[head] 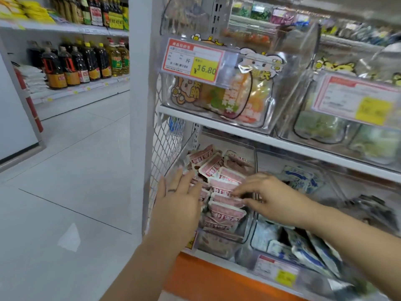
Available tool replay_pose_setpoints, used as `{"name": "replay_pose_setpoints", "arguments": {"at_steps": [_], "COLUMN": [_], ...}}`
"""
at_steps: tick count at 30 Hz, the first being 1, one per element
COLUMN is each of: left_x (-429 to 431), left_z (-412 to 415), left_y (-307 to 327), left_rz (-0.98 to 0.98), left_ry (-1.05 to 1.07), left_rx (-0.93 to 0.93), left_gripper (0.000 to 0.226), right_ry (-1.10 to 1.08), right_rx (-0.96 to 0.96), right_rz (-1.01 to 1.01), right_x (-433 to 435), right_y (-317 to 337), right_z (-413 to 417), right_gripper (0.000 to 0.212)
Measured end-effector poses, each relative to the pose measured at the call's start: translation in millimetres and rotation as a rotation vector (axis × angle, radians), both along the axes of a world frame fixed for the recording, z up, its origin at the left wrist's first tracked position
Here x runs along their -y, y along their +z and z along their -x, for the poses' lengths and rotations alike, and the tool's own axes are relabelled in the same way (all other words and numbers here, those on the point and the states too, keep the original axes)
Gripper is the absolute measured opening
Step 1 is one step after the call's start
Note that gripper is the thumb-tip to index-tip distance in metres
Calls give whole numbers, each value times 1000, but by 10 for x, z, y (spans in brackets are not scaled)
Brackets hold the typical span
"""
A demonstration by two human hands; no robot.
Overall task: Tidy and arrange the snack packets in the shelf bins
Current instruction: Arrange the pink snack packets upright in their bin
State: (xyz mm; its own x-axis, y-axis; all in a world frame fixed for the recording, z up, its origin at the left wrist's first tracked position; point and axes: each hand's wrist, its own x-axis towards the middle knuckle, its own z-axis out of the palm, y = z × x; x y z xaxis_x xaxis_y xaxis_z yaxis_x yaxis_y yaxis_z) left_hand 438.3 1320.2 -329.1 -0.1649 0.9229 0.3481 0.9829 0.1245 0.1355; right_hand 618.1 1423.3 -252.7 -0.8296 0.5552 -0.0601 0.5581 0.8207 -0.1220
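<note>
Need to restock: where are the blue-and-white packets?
Head view, lower right: the blue-and-white packets fill the clear bin just right of the pink packets, under the right hand.

Dark sauce bottles (71, 68) and yellow oil bottles (116, 59) line the far shelf's front edge; white sacks (34, 80), perhaps rice, sit at its left end above the grey floor (65, 170).

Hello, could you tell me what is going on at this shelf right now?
A person is tidying a clear shelf bin full of pink snack packets at the end of a shop aisle. The left hand lies flat against the left side of the pile, while the right hand reaches in and touches a packet with its fingertips. The neighbouring bin of blue and white packets is untouched.
</note>
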Motion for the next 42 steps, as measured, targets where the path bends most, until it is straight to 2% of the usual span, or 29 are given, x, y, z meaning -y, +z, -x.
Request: {"name": "replay_pose_setpoints", "arguments": {"at_steps": [3,5,11,14,17,20,24,27,32,37,42], "left_x": [-13,-64,-180,-215,-313,-576,-1049,-1355,-1550,-1145,-409], "left_z": [-191,-278,-492,-492,-519,-532,-421,-291,-214,-312,-355], "left_y": [85,38,-28,87,216,290,303,227,277,420,495], "left_rz": [26,64,229,184,29,-45,-23,51,55,-197,-313], "left_ry": [-100,-149,-203,-177,-147,-108,-47,-19,42,-50,-160], "left_rx": [103,136,92,163,307,376,395,386,420,617,1039], "left_gripper": [39,42,43,37,33,37,42,34,22,16,16], "right_ry": [-11,-12,-62,-78,-103,-161,-255,-323,-327,-370,-451], "right_rx": [11,22,-38,-82,-122,-204,-296,-369,-406,-592,-919], "right_rz": [-65,-96,25,50,67,131,198,224,227,280,224], "right_x": [127,174,193,193,198,194,138,95,86,67,97], "right_y": [-27,-81,-192,-233,-260,-269,-230,-184,-194,-218,-209], "right_z": [-163,-234,-365,-396,-410,-397,-376,-390,-399,-395,-388], "right_gripper": [32,33,34,35,36,33,29,26,26,21,18]}}
